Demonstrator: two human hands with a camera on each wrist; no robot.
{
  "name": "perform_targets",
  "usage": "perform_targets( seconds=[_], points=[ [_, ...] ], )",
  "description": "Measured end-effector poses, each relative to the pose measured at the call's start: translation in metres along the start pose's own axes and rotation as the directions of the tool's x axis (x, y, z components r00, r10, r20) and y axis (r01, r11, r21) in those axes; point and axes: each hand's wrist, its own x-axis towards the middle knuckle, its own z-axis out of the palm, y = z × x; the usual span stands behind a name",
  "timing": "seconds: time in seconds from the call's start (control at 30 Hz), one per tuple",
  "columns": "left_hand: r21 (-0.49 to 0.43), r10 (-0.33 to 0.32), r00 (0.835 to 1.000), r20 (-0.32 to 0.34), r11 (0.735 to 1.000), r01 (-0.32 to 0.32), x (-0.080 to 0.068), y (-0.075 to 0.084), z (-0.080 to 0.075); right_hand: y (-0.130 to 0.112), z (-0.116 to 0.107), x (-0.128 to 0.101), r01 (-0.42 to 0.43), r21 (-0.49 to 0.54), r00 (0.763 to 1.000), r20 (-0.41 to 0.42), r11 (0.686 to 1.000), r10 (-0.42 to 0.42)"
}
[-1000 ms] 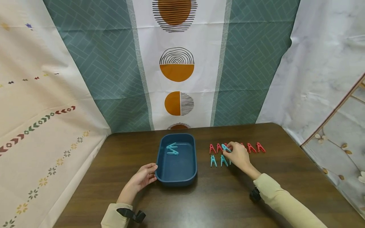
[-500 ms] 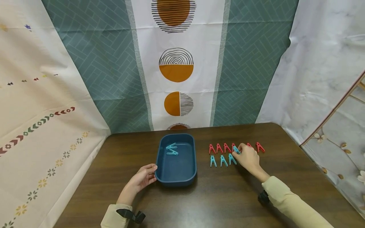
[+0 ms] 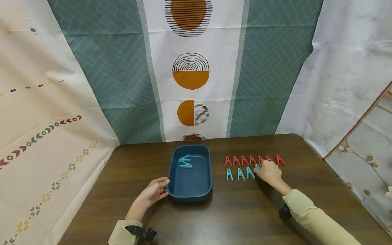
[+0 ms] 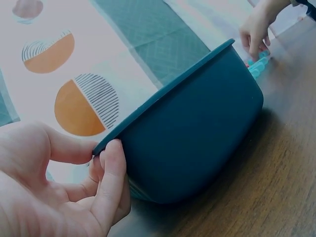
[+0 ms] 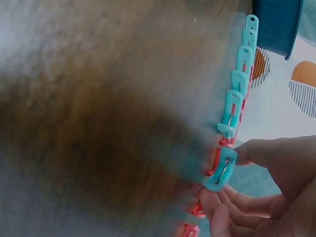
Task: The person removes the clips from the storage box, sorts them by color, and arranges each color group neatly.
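1. Your right hand (image 3: pixel 268 172) pinches a teal peg (image 5: pixel 220 169) between thumb and fingertips, low over the bench (image 3: pixel 245 211), at the right end of the teal row (image 3: pixel 240 174).
2. That row holds three pegs lying flat, just in front of the red row (image 3: pixel 253 160); the peg you hold sits just beside the third one, and the pictures do not show whether it touches the bench.
3. The red row runs along the far side, seven pegs side by side as far as the head view shows, one partly hidden by your hand.
4. Your left hand (image 3: pixel 154 192) grips the near left corner of the tray (image 3: pixel 190 194): thumb hooked over the rim, fingers curled against the outer wall, as the left wrist view shows.
5. The tray stands on the bench to the left of both rows, well apart from your right hand. Two teal pegs (image 3: pixel 185 162) lie inside it, at the far end.
6. Judged from how things lie: the red row looks laid out, the teal row has three down and a fourth in hand, and the two in the tray are left to bring over.
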Motion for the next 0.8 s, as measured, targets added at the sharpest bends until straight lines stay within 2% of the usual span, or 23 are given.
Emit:
perform_targets(
  seconds=[0.37,0.57,0.8],
  points=[
    [0.009,-0.003,1.0,-0.004,1.0,0.003,-0.001,0.0,0.0,0.004,-0.002,0.002,0.039,-0.015,0.999,0.023,0.999,-0.038],
    [0.026,0.0,1.0,-0.005,1.0,0.0,-0.001,0.003,-0.002,0.003,-0.009,0.006,0.103,0.049,0.994,-0.052,0.994,-0.1],
    [0.042,-0.008,1.0,0.0,0.999,0.008,-0.001,0.002,0.0,-0.01,-0.019,0.005,0.229,0.107,0.968,-0.129,0.968,-0.214]
  ],
)
